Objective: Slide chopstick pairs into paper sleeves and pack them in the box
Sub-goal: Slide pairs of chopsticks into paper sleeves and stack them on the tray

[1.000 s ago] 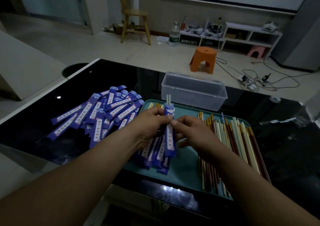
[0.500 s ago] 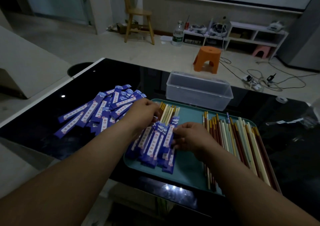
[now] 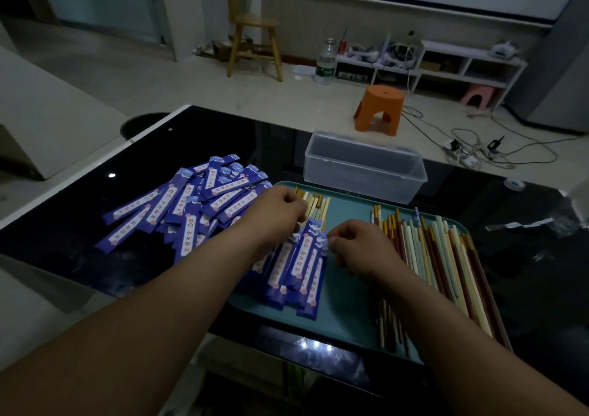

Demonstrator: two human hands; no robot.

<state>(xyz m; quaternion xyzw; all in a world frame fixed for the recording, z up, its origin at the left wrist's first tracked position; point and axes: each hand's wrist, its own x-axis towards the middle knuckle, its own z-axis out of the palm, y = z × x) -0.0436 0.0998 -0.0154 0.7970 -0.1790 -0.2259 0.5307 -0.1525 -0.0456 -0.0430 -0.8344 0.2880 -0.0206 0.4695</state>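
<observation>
Pinching a sleeve [image 3: 315, 269] top on the tray [image 3: 347, 294], the right hand [image 3: 361, 246] curls; whether the left hand [image 3: 279, 213] grips anything, I cannot tell.

Printed matter, head view. (a) Loose purple paper sleeves [image 3: 178, 205], heaped on the black glass table [image 3: 223, 135]: each bears a white lengthwise strip printed with a column of red characters, a red roundel near one end and pale pink flower marks. The characters are too blurred to read. (b) Filled purple paper sleeves [image 3: 302, 265], lying on the teal plastic tray [image 3: 350, 288]: the same strip, roundel and red characters, equally illegible. (c) Clear plastic water bottle [image 3: 325, 61], standing on the floor beside the white low shelf [image 3: 446, 64]: a green band label whose wording is too small to make out. No word, brand or number can be read.
</observation>
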